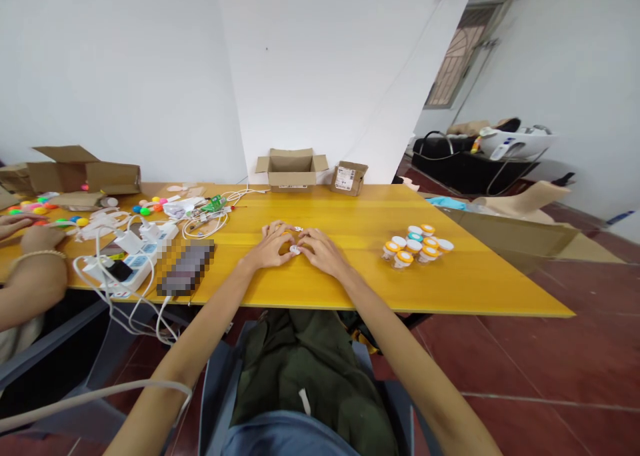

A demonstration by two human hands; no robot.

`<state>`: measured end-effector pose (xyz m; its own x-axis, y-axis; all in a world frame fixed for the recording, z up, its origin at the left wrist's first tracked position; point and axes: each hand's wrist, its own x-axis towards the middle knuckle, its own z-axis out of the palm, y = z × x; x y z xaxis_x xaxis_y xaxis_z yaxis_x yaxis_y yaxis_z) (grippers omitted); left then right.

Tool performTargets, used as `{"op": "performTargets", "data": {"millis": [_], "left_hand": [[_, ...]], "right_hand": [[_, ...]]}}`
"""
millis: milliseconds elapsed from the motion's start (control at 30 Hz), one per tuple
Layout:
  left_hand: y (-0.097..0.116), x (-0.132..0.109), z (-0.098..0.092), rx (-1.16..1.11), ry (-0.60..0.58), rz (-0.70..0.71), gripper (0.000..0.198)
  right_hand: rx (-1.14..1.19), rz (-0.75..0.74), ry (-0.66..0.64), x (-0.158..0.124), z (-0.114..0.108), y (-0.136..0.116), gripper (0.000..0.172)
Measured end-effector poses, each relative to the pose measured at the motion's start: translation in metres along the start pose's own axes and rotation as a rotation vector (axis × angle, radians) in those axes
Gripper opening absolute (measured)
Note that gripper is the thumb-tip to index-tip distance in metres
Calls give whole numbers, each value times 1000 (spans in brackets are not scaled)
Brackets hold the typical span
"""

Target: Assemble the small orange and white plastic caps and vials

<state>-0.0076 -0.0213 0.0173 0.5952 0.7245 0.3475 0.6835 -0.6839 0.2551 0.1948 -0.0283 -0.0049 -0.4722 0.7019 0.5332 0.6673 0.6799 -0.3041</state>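
Observation:
Over the middle of the table, my left hand and my right hand are close together with curled fingers. Between their thumbs and fingertips is a small white round piece, pinched from both sides; its exact kind is too small to tell. Something orange shows by the left fingers, mostly hidden. Just beyond the fingertips lies a little white thing with dark spots. To the right of my hands stands a group of small clear jars with orange, white and teal lids.
An open cardboard box and a smaller box stand by the wall. On the left are a phone, a power strip with tangled cables, and colourful balls. A co-worker's hand rests at the far left.

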Motion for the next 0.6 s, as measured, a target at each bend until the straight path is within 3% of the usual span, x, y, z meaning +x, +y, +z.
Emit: {"op": "performTargets", "data": {"millis": [600], "left_hand": [[-2,0,1,-13,-11,-1,21]], "right_hand": [[105,40,-16,4,8,5,14]]}}
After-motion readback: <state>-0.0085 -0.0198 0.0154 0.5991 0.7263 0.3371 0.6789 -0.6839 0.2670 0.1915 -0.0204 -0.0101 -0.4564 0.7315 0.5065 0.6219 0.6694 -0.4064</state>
